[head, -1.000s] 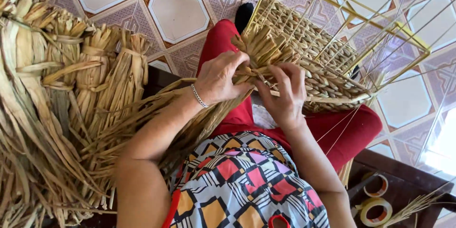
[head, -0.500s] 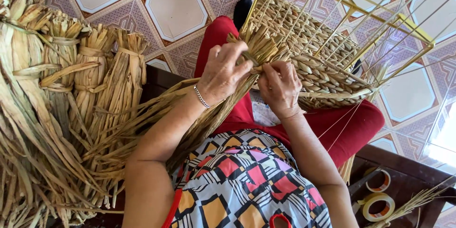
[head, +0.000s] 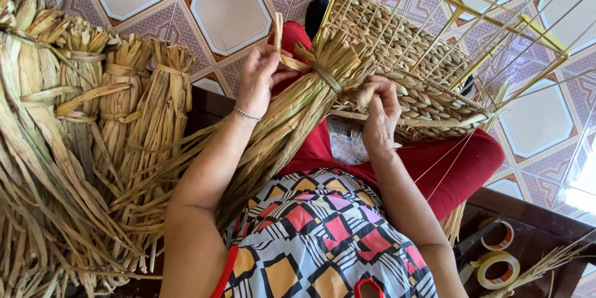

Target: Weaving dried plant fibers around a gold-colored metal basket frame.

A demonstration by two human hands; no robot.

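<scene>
Here, at the far left, tied bundles of dried leaves [head: 81, 118] stand and lean in a thick heap, their loose ends spilling down and toward the lap. Next comes the left hand [head: 261, 81], with a thin bracelet [head: 247, 114] at the wrist; its fingers are curled shut around a single flat strip [head: 280, 43] that sticks up above the knuckles. Just beside it lies a tied sheaf of leaves [head: 310, 99], bound near its top and slanting down across the red trousers [head: 434, 161]. The right hand [head: 380, 112] has its fingers bent closed on the rim of the half-woven basket [head: 403, 68], pinching weaving strands there. The basket rests on the lap, tilted away from the person, with thin yellow stakes [head: 496, 37] fanning out over the tiled floor [head: 230, 6].

The leaf strips look light, dry and pliable along their length, though likely to split or crease if bent sharply; a hold close to the woven edge seems the surest. The stakes look stiffer and springy, and the woven wall looks firm.

Room is tight on the left, where the bundles crowd the elbow. Beyond the basket the floor gives more space, though the stakes reach well out. At lower right, rolls of tape [head: 493, 267] lie on a dark bench [head: 534, 217].
</scene>
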